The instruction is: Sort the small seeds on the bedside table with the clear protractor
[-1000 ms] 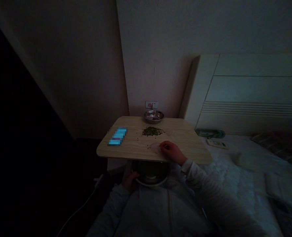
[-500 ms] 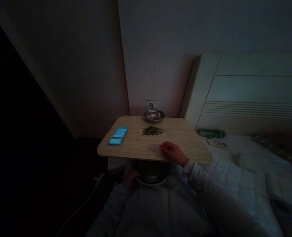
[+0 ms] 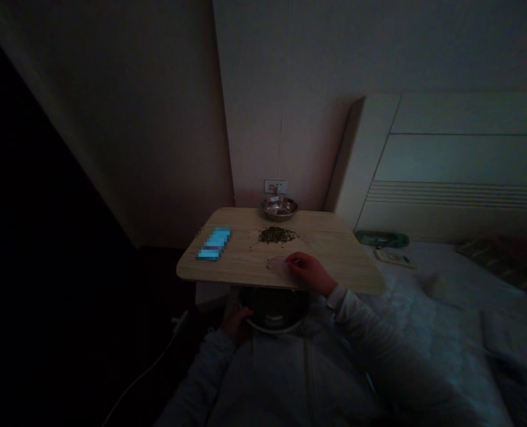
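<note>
My right hand (image 3: 310,273) is over the front of the small wooden table (image 3: 335,261), its fingers pinched on a thin clear plastic piece (image 3: 279,268) whose exact kind I cannot make out. A few loose green beans or seeds lie at its left edge. Farther back is a spread pile of small dark green beans or seeds (image 3: 276,235). Below the table's front edge, my left hand (image 3: 237,323) grips the left rim of a wide metal basin (image 3: 275,323) at my lap. The table edge hides the basin's far side, and its inside is dark.
A shiny metal bowl (image 3: 279,209) stands at the table's back edge, beneath a wall socket (image 3: 275,187). A lit phone (image 3: 214,244) with a blurred screen lies at the left. On the bed at right are a green bottle-like object (image 3: 381,239) and a pale device (image 3: 394,258).
My right hand has shifted slightly left and up with the clear plastic piece. The left hand, basin and bean pile look the same.
</note>
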A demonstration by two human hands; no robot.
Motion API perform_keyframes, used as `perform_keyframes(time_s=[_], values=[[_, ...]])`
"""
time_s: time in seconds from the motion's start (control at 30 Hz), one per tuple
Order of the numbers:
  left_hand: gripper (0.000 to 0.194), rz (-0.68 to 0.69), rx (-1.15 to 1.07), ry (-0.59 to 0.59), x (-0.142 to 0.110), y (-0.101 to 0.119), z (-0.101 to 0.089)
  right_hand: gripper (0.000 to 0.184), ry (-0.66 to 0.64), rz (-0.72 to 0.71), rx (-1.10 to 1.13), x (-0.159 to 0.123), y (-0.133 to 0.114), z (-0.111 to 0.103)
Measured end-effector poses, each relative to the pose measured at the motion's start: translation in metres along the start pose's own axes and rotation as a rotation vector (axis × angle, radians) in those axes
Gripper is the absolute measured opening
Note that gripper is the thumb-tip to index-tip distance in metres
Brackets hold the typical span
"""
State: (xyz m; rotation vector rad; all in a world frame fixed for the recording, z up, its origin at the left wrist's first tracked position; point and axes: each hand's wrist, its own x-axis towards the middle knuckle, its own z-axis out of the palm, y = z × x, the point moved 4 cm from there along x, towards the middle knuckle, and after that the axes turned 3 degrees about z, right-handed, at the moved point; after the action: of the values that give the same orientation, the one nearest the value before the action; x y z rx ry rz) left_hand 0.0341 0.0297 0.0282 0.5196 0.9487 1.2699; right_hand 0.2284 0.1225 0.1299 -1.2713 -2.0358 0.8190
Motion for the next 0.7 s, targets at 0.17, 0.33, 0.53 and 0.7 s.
perform_keyframes(time_s=[0.17, 0.33, 0.53, 0.7], values=[[0.027, -0.024, -0.066, -0.042, -0.0007, -0.0019, 0.0015, 0.026, 0.001, 0.009, -0.007, 0.0017, 0.0007, 0.0018], [0.03, 0.021, -0.105, -0.001, -0.0042, -0.0001, 0.0052, 0.025, -0.029, 0.001, -0.005, 0.0023, -0.0009, 0.0061], [0.03, 0.005, -0.058, -0.015, -0.0046, -0.0007, 0.0065, 0.026, -0.033, -0.004, 0.014, 0.0018, -0.001, 0.0052], [0.032, 0.054, -0.044, -0.005, -0.008, 0.0047, 0.0052, 0.026, -0.041, 0.001, 0.029, 0.0026, -0.0012, 0.0067]])
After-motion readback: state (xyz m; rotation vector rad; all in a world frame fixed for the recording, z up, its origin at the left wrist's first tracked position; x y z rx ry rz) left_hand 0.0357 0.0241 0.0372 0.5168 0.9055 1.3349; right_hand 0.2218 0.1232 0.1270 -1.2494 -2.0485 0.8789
